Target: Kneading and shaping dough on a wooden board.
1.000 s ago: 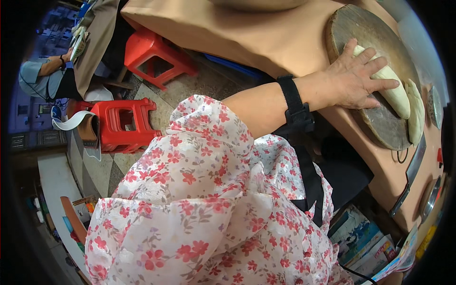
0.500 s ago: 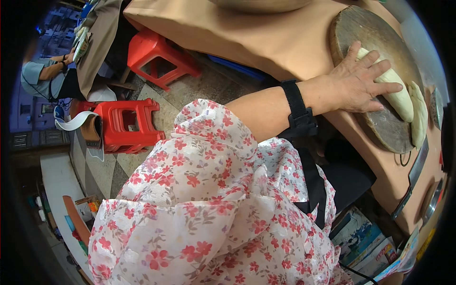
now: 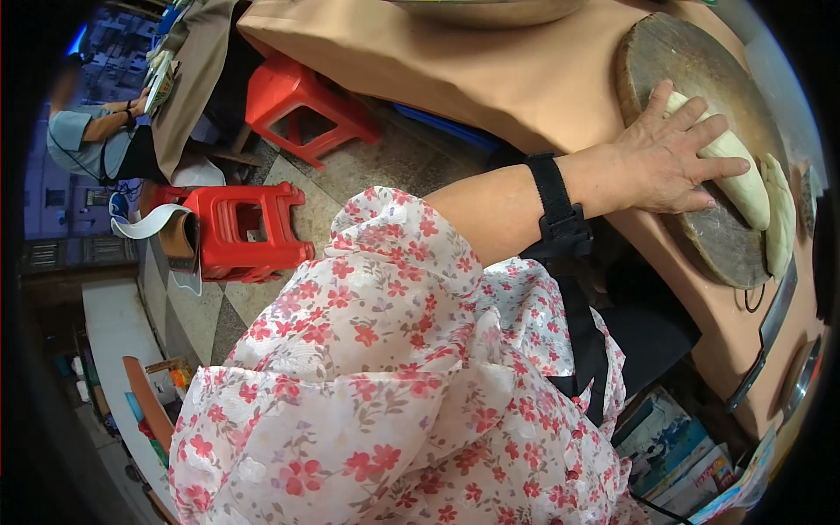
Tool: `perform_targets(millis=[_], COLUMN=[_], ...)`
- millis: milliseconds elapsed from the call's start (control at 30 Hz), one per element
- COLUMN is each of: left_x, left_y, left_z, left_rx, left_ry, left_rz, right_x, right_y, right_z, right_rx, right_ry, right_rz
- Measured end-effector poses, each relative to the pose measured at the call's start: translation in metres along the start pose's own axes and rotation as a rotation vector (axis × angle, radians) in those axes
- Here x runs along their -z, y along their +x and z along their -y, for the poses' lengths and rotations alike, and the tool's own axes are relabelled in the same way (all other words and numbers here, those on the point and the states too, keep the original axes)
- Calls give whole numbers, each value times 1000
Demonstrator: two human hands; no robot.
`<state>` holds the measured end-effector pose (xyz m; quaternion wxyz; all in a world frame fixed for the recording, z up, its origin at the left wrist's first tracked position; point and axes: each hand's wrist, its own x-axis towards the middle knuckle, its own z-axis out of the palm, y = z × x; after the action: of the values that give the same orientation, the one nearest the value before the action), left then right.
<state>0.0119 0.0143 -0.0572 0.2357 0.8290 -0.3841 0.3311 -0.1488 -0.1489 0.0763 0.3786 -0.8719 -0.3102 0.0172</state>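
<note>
My left hand [image 3: 669, 166] lies palm down with fingers spread across a smooth pale roll of dough [image 3: 745, 194]. Beneath them is a thick round wooden chopping board [image 3: 682, 54] on the right of the table. A second length of dough [image 3: 779, 223] rests along the board's right edge, beside the first and untouched by my fingers. My thumb hangs over the near side of the roll, and part of the dough is hidden under the hand. My right hand is out of view.
A dark-handled knife [image 3: 768, 328] lies near the board on the tan-covered table [image 3: 525, 74]. Beyond it sits a round metal dish [image 3: 800, 376]. The underside of a large bowl [image 3: 490, 10] shows at the top. Red stools [image 3: 297, 105] stand left; a person [image 3: 83, 140] sits farther off.
The whole scene has shifted slightly right and down in the picture. My left hand stays spread on the dough roll, with hardly any movement against the board.
</note>
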Motion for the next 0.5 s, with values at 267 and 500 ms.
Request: perform_targets(millis=[267, 500], left_x=[-2, -1], left_y=[-3, -2], left_z=[-1, -1], left_rx=[18, 29], left_ry=[-1, -20], left_rz=[4, 26], right_x=[1, 4], right_y=[-1, 1], right_z=[1, 6], right_rx=[7, 15], right_ry=[-55, -109], right_rz=[11, 14])
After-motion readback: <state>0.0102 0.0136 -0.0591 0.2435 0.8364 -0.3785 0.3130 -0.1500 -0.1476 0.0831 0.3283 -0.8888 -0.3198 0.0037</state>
